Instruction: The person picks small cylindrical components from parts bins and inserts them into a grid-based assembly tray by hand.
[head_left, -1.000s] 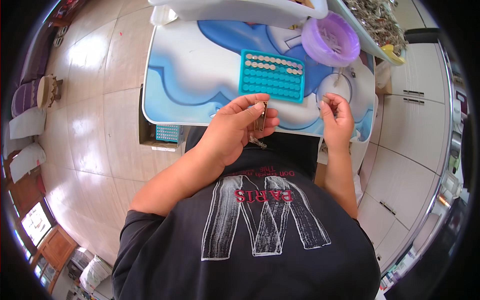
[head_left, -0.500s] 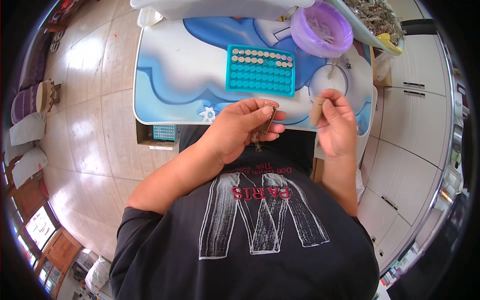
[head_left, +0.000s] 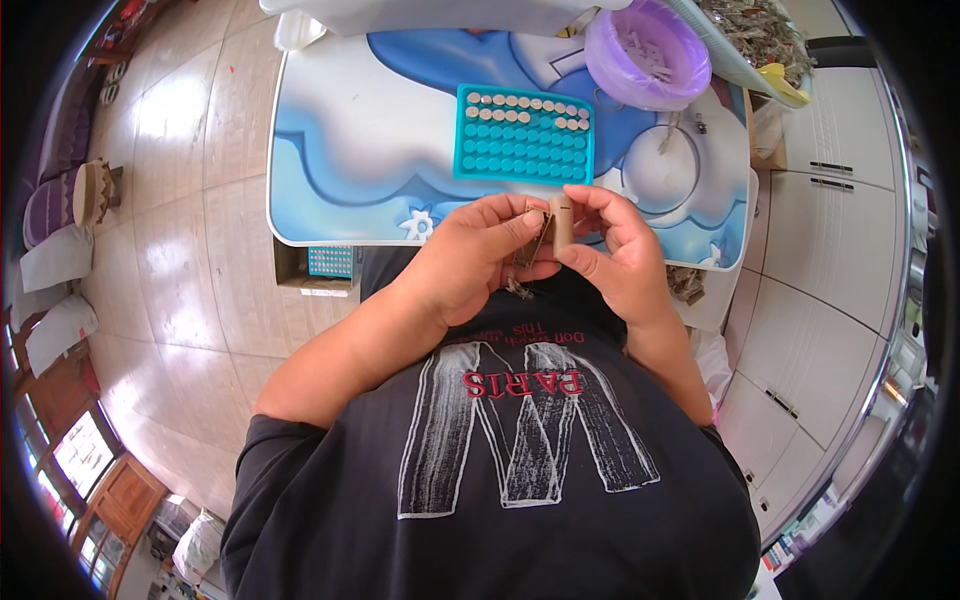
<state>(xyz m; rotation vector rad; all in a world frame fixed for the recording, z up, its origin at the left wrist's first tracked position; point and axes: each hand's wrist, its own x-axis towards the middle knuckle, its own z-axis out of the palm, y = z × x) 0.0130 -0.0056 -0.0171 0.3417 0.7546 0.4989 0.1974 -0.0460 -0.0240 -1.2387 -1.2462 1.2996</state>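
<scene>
Close together above the table's front edge, both my hands are closed on brown pieces. My left hand (head_left: pixel 475 248) pinches a dark brown, flat-looking piece (head_left: pixel 541 236) between thumb and fingers, with a wispy, stringy bit (head_left: pixel 518 289) hanging below it. My right hand (head_left: pixel 625 258) grips a light brown cylinder (head_left: pixel 563 228) upright, right beside the flat piece; whether the two touch I cannot tell. Just beyond the hands lies a teal tray (head_left: pixel 525 179) of round slots. Pale round pieces (head_left: pixel 516 102) sit in its two far rows.
A purple-lined basin (head_left: pixel 604 78) with whitish strips stands at the back right. Beside it, a larger container holds brown scraps (head_left: pixel 765 38). A white bin (head_left: pixel 440 16) borders the far edge. Another teal tray (head_left: pixel 330 262) sits in a box under the table's left. White cabinets (head_left: pixel 830 225) stand at right.
My right hand has moved left, bringing the light brown cylinder up beside the piece in my left hand. My left hand has hardly moved.
</scene>
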